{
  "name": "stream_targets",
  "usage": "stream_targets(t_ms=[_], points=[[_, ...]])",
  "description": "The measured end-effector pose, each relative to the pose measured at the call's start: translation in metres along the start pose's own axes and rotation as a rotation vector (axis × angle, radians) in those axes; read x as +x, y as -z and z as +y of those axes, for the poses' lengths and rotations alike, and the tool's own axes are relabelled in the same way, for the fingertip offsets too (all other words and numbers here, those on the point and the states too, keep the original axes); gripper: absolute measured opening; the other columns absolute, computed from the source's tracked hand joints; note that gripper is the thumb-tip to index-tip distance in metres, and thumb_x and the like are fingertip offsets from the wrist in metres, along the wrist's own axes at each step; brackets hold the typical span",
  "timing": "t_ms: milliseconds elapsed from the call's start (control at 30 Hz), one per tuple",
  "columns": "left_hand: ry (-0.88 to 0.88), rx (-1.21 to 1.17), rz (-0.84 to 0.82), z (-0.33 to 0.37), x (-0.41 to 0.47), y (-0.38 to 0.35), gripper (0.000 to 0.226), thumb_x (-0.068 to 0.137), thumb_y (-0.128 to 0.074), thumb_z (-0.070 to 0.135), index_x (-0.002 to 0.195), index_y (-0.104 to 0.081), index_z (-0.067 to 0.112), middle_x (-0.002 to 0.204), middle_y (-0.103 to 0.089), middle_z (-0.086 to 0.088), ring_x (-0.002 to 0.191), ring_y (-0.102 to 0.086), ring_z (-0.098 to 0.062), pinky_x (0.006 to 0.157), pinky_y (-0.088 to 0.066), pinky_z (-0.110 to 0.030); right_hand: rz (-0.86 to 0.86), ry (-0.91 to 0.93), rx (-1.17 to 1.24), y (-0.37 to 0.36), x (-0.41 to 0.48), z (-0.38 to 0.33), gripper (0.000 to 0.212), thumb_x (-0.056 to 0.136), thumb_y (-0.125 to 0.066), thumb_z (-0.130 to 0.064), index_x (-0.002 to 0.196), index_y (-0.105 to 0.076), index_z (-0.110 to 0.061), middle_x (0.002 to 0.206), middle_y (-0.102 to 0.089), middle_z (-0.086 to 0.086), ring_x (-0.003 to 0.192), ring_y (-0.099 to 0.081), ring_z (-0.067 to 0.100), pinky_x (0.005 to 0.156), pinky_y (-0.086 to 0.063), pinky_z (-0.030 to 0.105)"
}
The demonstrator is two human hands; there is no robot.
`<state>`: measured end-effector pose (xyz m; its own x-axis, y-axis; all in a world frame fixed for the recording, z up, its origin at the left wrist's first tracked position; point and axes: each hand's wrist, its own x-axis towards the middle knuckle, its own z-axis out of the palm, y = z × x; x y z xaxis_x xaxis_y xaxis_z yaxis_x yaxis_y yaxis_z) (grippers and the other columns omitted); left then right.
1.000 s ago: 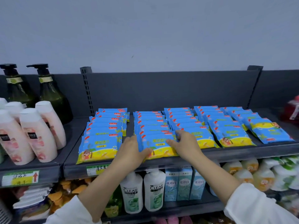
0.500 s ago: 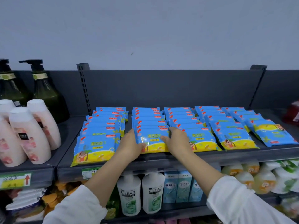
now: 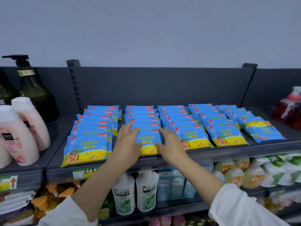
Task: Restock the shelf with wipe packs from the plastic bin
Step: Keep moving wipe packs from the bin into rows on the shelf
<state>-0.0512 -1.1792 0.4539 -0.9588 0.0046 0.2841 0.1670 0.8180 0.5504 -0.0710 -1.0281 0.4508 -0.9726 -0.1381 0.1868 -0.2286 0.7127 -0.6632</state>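
Flanking the front wipe pack (image 3: 149, 143) of the second row from the left, at the centre of the frame, the left hand (image 3: 128, 141) and right hand (image 3: 171, 142) lie flat with fingers extended, pressing its two side edges without closing around it. The pack rests on the dark shelf (image 3: 228, 152) among five overlapping rows; white shampoo bottles (image 3: 135, 193) stand below centre

White long sleeves (image 3: 241, 207), bare hands (image 3: 128, 141).

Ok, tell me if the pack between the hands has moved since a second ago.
Yes. The pack slid slightly back, away from the shelf lip, nearer level with the neighbouring rows.
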Motion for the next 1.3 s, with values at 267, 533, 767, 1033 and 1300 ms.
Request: stream_targets(t_ms=[267, 533, 767, 1033, 1300], points=[[-0.275, 0.046, 0.076, 0.017, 0.002, -0.016, 0.038, 0.089, -0.061, 0.015, 0.127, -0.057, 0.018, 0.139, -0.045, 0.002, 0.132, -0.034, -0.017, 0.108, -0.027, -0.027, 0.198, 0.117, -0.029, 0.020, -0.016, 0.026, 0.025, 0.092, -0.055, -0.012, 0.116, -0.061, -0.015, 0.120, -0.056, -0.003, 0.101, -0.049, 0.005, 0.082, -0.032, 0.000], [-0.397, 0.059, 0.056, 0.069, 0.018, -0.048, 0.037, 0.085, -0.065, 0.012, 0.122, -0.061, 0.018, 0.134, -0.051, 0.002, 0.128, -0.039, -0.020, 0.107, -0.027, -0.028, 0.332, 0.083, -0.070, 0.084, -0.024, 0.079, 0.019, 0.089, -0.059, -0.011, 0.106, -0.067, -0.010, 0.118, -0.062, 0.003, 0.115, -0.053, 0.017, 0.095, -0.032, 0.015], [-0.497, 0.037, 0.043, 0.136, 0.033, -0.098, 0.032, 0.087, -0.064, 0.023, 0.120, -0.063, 0.020, 0.127, -0.056, 0.008, 0.123, -0.042, -0.015, 0.103, -0.027, -0.022, 0.414, 0.029, -0.064, 0.147, -0.026, 0.150, 0.021, 0.089, -0.060, -0.013, 0.109, -0.066, -0.011, 0.117, -0.062, 0.002, 0.113, -0.053, 0.017, 0.094, -0.036, 0.019], [-0.487, 0.086, 0.008, 0.222, 0.063, -0.170, 0.034, 0.082, -0.069, 0.025, 0.115, -0.066, 0.016, 0.120, -0.063, 0.002, 0.116, -0.051, -0.021, 0.102, -0.030, -0.025, 0.442, 0.028, -0.050, 0.228, -0.004, 0.248, 0.024, 0.084, -0.063, -0.006, 0.107, -0.066, -0.009, 0.113, -0.064, 0.006, 0.110, -0.056, 0.022, 0.091, -0.033, 0.017], [-0.392, 0.158, -0.009, 0.289, 0.090, -0.219, 0.058, 0.083, -0.065, 0.043, 0.133, -0.050, 0.020, 0.134, -0.052, 0.004, 0.127, -0.040, -0.016, 0.104, -0.026, -0.020, 0.185, -0.071, -0.054, 0.289, 0.028, 0.318, 0.058, 0.082, -0.068, -0.033, 0.135, -0.047, -0.022, 0.135, -0.048, -0.001, 0.126, -0.041, 0.023, 0.100, -0.040, 0.038]])
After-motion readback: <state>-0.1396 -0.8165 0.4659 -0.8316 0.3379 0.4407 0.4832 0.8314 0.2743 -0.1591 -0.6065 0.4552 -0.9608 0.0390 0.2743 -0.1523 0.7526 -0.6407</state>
